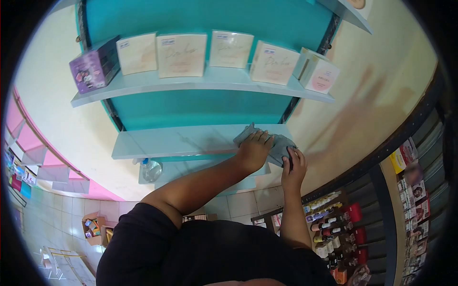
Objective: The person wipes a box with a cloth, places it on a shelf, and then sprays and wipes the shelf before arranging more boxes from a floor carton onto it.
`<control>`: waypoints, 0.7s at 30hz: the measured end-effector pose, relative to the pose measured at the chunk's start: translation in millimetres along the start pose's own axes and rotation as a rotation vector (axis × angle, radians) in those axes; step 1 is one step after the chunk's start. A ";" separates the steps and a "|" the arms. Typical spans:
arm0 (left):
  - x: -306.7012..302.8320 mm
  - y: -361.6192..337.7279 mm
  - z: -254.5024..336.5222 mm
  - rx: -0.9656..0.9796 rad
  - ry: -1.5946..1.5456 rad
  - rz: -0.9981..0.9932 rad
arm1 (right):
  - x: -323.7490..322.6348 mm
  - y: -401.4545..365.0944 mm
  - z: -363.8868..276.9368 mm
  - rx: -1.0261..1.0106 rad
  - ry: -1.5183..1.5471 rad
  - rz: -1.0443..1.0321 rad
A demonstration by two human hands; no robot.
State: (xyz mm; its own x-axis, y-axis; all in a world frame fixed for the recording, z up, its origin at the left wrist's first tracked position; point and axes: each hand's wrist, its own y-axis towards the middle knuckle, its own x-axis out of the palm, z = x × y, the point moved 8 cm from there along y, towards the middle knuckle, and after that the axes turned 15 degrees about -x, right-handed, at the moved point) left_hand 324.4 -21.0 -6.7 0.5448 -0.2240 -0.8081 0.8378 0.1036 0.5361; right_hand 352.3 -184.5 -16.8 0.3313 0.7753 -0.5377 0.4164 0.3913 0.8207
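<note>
A grey cloth (280,151) lies bunched over the right end of the middle pale-blue shelf (171,140), with part of it hanging past the front edge. My left hand (256,151) reaches across and presses on the cloth, its fingers curled over the folds. At the shelf's right corner, my right hand (294,167) grips the hanging end of the same cloth between thumb and fingers. What lies under the cloth is hidden.
The shelf above holds several cream boxes (181,56) and a purple box (90,71). On a lower shelf stands a clear spray bottle (151,170). Racks of bottles (329,229) stand close on the right. A cardboard box (94,229) sits on the floor at left.
</note>
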 end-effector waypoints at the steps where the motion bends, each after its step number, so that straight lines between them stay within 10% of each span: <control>1: -7.9 -6.3 -3.8 0.001 0.015 0.054 | 4.1 1.5 -7.4 -0.003 0.006 -0.007; 21: -162.6 -143.8 -162.2 -0.155 -0.032 0.286 | 100.9 47.0 -229.1 -0.321 0.058 -0.017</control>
State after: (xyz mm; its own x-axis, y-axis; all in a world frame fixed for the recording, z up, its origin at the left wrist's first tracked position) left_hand 121.2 157.6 8.0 0.7597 -0.1948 -0.6204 0.6476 0.3122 0.6951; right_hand 211.3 25.7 11.8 0.2737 0.7905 -0.5479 0.1303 0.5340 0.8354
